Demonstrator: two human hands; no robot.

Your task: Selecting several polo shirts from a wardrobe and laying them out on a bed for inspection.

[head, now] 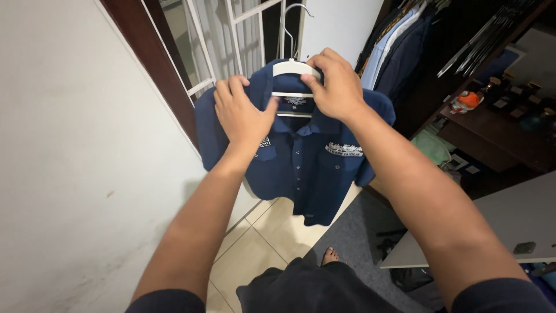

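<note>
A navy blue short-sleeved shirt (301,168) with white chest patches hangs on a white hanger (292,68) whose metal hook catches on a white window grille (243,35). My left hand (242,113) lies flat on the shirt's left shoulder and collar, fingers spread with the thumb reaching toward the hanger bar. My right hand (335,84) pinches the collar and the hanger's top at the right side of the neck. Both arms reach forward from the bottom of the view.
A white wall (75,145) fills the left. More clothes (399,46) hang on a rail at the upper right, beside a dark wooden shelf (498,133) with small items. A grey tabletop (509,226) sits at the right. Tiled floor and my bare foot (330,255) lie below.
</note>
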